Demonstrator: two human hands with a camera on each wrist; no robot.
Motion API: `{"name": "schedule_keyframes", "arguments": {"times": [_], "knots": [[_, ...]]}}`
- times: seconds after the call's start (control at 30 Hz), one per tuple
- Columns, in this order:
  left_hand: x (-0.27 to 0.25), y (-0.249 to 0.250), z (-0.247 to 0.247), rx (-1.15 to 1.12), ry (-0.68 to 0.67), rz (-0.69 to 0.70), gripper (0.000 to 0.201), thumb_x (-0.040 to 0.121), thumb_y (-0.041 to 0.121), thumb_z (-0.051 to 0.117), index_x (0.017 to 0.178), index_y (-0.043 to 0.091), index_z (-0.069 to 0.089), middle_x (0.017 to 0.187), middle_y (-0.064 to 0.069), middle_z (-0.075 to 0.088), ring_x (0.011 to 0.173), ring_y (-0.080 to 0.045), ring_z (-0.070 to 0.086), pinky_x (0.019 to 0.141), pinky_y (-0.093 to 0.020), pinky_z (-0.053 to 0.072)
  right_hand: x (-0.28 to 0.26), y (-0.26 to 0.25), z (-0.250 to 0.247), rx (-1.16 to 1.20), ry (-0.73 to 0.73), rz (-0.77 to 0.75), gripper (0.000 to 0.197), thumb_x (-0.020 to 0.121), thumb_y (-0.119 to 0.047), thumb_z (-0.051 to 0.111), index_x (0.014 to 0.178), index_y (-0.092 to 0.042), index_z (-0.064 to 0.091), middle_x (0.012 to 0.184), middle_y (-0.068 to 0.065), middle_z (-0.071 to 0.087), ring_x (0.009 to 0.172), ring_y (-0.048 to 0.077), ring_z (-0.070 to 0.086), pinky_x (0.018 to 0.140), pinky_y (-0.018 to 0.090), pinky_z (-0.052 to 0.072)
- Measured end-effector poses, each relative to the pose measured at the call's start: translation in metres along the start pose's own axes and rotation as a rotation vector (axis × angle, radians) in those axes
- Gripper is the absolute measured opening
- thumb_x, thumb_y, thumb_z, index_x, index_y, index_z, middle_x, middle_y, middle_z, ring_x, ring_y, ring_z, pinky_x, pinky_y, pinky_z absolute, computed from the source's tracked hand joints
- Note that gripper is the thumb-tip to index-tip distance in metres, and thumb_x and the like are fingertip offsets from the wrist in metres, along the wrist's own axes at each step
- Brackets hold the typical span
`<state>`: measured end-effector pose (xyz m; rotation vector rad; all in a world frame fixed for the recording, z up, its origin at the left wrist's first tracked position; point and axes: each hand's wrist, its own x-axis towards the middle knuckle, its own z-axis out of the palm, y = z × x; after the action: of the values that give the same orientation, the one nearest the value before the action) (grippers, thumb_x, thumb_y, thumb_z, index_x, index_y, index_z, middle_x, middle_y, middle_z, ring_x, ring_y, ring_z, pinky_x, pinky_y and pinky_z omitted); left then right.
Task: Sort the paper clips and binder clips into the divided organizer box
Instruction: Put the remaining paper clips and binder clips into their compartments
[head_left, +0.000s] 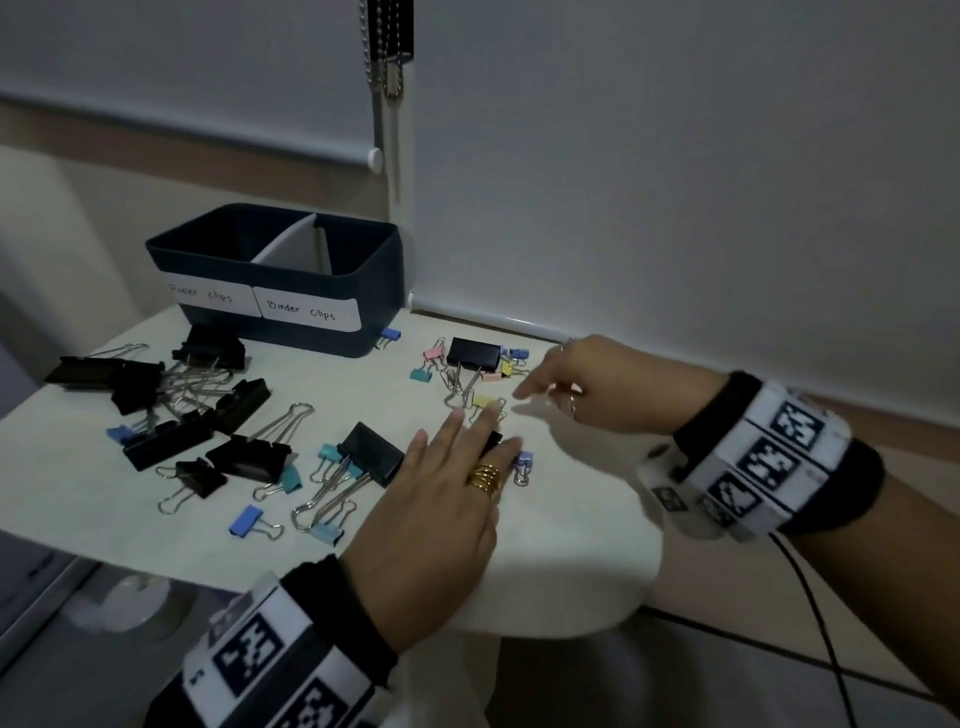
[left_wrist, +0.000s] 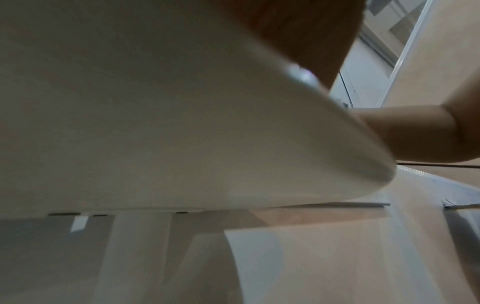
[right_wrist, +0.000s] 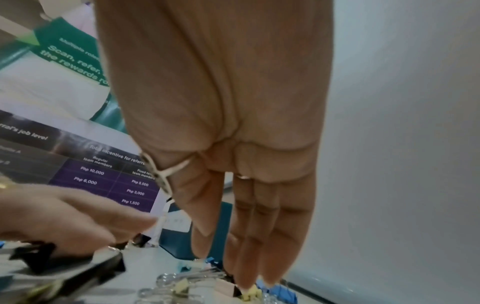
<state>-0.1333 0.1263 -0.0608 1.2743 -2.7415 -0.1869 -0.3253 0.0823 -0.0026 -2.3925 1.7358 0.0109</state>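
Note:
The dark blue divided organizer box (head_left: 275, 275), labelled for paper clips and binder clips, stands at the back of the white table (head_left: 571, 519). Large black binder clips (head_left: 156, 395) lie in a pile at the left. My left hand (head_left: 478, 431) lies flat on the table, fingers straight, over a small black clip (head_left: 492, 441), beside another black clip (head_left: 371, 452). My right hand (head_left: 540, 395) reaches with straight fingers into a cluster of small coloured clips (head_left: 488, 371) round a black one (head_left: 472, 353). In the right wrist view its fingertips (right_wrist: 246, 283) touch a yellow clip (right_wrist: 250, 295).
A roller blind and its bead chain (head_left: 387, 62) hang close behind the table. The rounded table edge (head_left: 623, 597) is at the front right, with a black cable (head_left: 810, 597) beyond it. Small clips lie loose near the front, among them a blue one (head_left: 245, 520). The left wrist view shows only the table's edge (left_wrist: 363, 164).

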Motion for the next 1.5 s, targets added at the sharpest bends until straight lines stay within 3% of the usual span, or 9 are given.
{"name": "schedule_keyframes", "arguments": {"times": [0.1, 0.23, 0.43, 0.6, 0.83, 1.1, 1.27, 1.43, 1.5], "knots": [[0.003, -0.002, 0.000, 0.069, -0.014, 0.008, 0.057, 0.091, 0.027, 0.014, 0.147, 0.032, 0.010, 0.157, 0.009, 0.011, 0.146, -0.015, 0.007, 0.109, -0.041, -0.011, 0.017, 0.006, 0.002, -0.023, -0.078, -0.059, 0.045, 0.088, -0.001, 0.046, 0.123, -0.026, 0.060, 0.127, -0.004, 0.057, 0.102, 0.012, 0.053, 0.086, 0.020, 0.038], [-0.008, -0.016, -0.011, 0.104, -0.122, 0.017, 0.050, 0.074, 0.031, 0.034, 0.113, 0.031, 0.065, 0.116, 0.014, 0.066, 0.109, -0.011, 0.064, 0.095, -0.052, 0.037, 0.027, 0.003, 0.004, -0.016, -0.067, -0.147, 0.039, 0.091, -0.008, 0.048, 0.125, -0.023, 0.059, 0.119, -0.002, 0.058, 0.095, 0.009, 0.049, 0.082, 0.017, 0.033], [-0.020, -0.039, -0.017, -0.112, -0.069, 0.064, 0.071, 0.077, 0.056, 0.002, 0.144, 0.038, 0.020, 0.154, 0.021, 0.009, 0.139, 0.003, -0.004, 0.115, -0.031, -0.005, 0.045, 0.001, 0.005, -0.058, -0.028, -0.181, 0.029, 0.087, -0.014, 0.059, 0.115, -0.019, 0.067, 0.111, 0.000, 0.068, 0.083, 0.006, 0.051, 0.076, 0.018, 0.040], [-0.024, -0.069, -0.057, -0.147, 0.042, 0.087, 0.046, 0.091, 0.049, 0.029, 0.132, 0.037, 0.045, 0.145, 0.018, 0.029, 0.124, 0.009, 0.027, 0.104, -0.010, 0.019, 0.052, -0.010, 0.007, -0.043, -0.069, -0.206, 0.027, 0.082, -0.012, 0.066, 0.109, -0.017, 0.068, 0.100, -0.002, 0.070, 0.077, 0.006, 0.051, 0.072, 0.015, 0.041], [0.055, -0.085, -0.106, -0.005, 0.069, 0.094, 0.029, 0.089, 0.017, 0.056, 0.117, 0.020, 0.062, 0.115, -0.001, 0.061, 0.096, -0.009, 0.057, 0.085, -0.015, 0.039, 0.055, -0.018, 0.005, -0.064, -0.111, -0.140, 0.020, 0.079, -0.008, 0.066, 0.098, -0.012, 0.067, 0.090, 0.001, 0.066, 0.076, 0.009, 0.051, 0.073, 0.019, 0.043], [0.159, -0.061, -0.066, 0.130, -0.147, 0.117, 0.047, 0.084, 0.028, 0.064, 0.127, 0.014, 0.052, 0.128, -0.006, 0.057, 0.115, -0.023, 0.055, 0.095, -0.029, 0.041, 0.048, -0.014, -0.002, 0.013, -0.035, -0.090, 0.017, 0.073, -0.009, 0.071, 0.090, -0.010, 0.069, 0.083, 0.005, 0.071, 0.067, 0.010, 0.055, 0.072, 0.021, 0.049], [0.170, -0.050, -0.042, 0.068, -0.171, 0.102, 0.040, 0.082, 0.038, 0.064, 0.112, 0.013, 0.062, 0.113, -0.005, 0.066, 0.102, -0.021, 0.061, 0.083, -0.025, 0.045, 0.019, -0.006, -0.011, 0.013, -0.008, -0.038, 0.016, 0.071, -0.006, 0.065, 0.083, -0.015, 0.069, 0.076, 0.000, 0.070, 0.053, -0.001, 0.049, 0.055, 0.003, 0.038], [0.175, -0.047, -0.040, 0.049, -0.133, 0.087, 0.034, 0.078, 0.033, 0.069, 0.101, 0.008, 0.067, 0.104, -0.009, 0.069, 0.084, -0.019, 0.058, 0.060, -0.021, 0.039, -0.003, -0.008, -0.002, 0.049, -0.030, 0.027, 0.017, 0.069, -0.013, 0.070, 0.086, -0.014, 0.069, 0.079, -0.001, 0.072, 0.057, 0.004, 0.052, 0.063, 0.014, 0.046], [0.175, -0.046, -0.042, 0.017, -0.101, 0.090, 0.033, 0.077, 0.032, 0.070, 0.101, 0.009, 0.066, 0.104, -0.008, 0.068, 0.084, -0.018, 0.057, 0.067, -0.023, 0.044, -0.001, -0.009, 0.004, 0.075, -0.015, 0.055, 0.019, 0.069, -0.012, 0.071, 0.088, -0.014, 0.068, 0.081, 0.001, 0.072, 0.063, 0.007, 0.055, 0.068, 0.021, 0.050]]}}
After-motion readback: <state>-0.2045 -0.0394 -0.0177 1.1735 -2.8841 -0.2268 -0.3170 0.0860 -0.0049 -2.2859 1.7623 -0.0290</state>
